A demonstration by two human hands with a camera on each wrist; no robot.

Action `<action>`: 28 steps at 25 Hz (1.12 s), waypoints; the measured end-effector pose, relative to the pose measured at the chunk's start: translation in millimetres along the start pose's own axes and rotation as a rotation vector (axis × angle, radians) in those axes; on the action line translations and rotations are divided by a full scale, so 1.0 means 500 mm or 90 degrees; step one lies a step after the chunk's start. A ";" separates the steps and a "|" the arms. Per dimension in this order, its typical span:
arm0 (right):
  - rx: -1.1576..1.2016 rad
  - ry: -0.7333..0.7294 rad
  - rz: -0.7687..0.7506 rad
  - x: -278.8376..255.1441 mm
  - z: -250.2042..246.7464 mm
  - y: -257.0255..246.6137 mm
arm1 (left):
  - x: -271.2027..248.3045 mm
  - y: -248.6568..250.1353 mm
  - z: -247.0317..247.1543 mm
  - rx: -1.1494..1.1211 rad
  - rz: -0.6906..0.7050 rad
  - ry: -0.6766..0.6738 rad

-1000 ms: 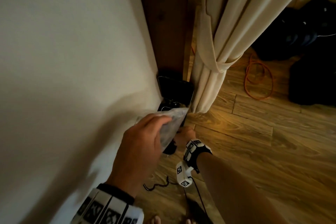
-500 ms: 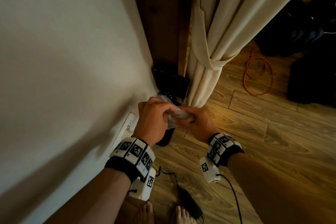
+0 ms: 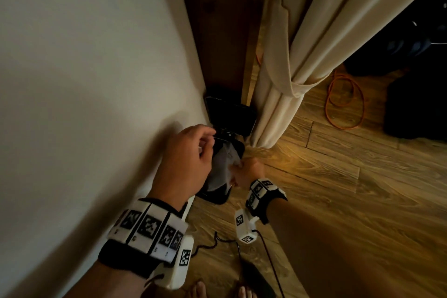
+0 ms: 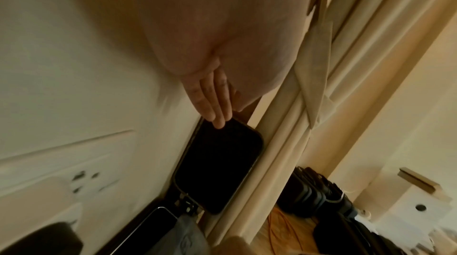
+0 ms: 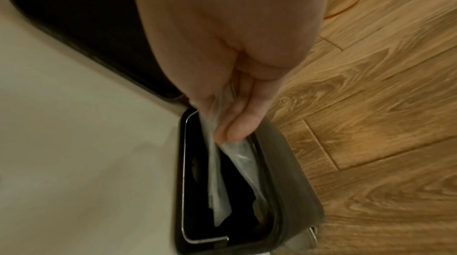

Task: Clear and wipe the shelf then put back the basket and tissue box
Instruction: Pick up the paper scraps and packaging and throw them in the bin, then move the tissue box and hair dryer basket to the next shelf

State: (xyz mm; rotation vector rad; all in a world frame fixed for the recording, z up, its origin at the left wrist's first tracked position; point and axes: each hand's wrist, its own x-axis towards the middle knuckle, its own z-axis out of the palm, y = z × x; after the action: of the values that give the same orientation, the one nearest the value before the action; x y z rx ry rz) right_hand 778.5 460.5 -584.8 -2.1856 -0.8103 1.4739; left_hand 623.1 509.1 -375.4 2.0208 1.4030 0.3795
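A small black bin (image 3: 214, 197) stands on the floor against the white wall, its lid (image 3: 229, 113) raised. My right hand (image 3: 244, 169) pinches a crumpled whitish wipe (image 3: 222, 169) that hangs into the bin's mouth. The right wrist view shows my right hand (image 5: 235, 118) with its fingers closed on the wipe (image 5: 222, 161) just inside the bin's rim (image 5: 284, 161). My left hand (image 3: 191, 155) hovers above the bin near the wall and holds nothing. In the left wrist view its fingers (image 4: 212, 103) lie straight, above the lid (image 4: 217, 169). No shelf, basket or tissue box is in view.
A tied cream curtain (image 3: 290, 68) hangs just right of the bin. An orange cable (image 3: 343, 101) and dark bags (image 3: 416, 109) lie on the wooden floor further right. A black cord (image 3: 217, 239) trails near my bare feet (image 3: 200, 288). The wall closes off the left.
A second ago my left hand held the wipe; then both hands held it. Now the left hand has let go and the right hand alone has lowered it into the bin.
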 end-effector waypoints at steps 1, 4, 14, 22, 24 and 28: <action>0.023 -0.007 0.044 0.004 0.014 -0.007 | -0.009 -0.004 -0.006 -0.013 -0.018 0.012; 0.049 0.003 0.083 0.021 0.056 -0.013 | -0.053 -0.018 -0.021 -0.046 -0.052 0.029; -0.010 -0.052 0.033 -0.193 -0.094 -0.076 | -0.194 0.113 -0.146 -0.078 -0.081 0.025; -0.272 -0.252 -0.318 -0.798 -0.302 -0.407 | -0.439 0.459 -0.536 -0.090 0.059 -0.039; -0.314 -0.313 -0.371 -0.954 -0.314 -0.488 | -0.531 0.508 -0.638 -0.074 0.076 -0.044; -0.419 -0.387 -0.461 -1.199 -0.274 -0.621 | -0.738 0.496 -0.807 -0.029 0.063 0.016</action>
State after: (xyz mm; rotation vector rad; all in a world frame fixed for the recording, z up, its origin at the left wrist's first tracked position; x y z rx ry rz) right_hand 658.6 308.4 76.4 -1.4383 -2.2613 1.5822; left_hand 432.6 252.9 133.3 2.0603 1.3006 0.4761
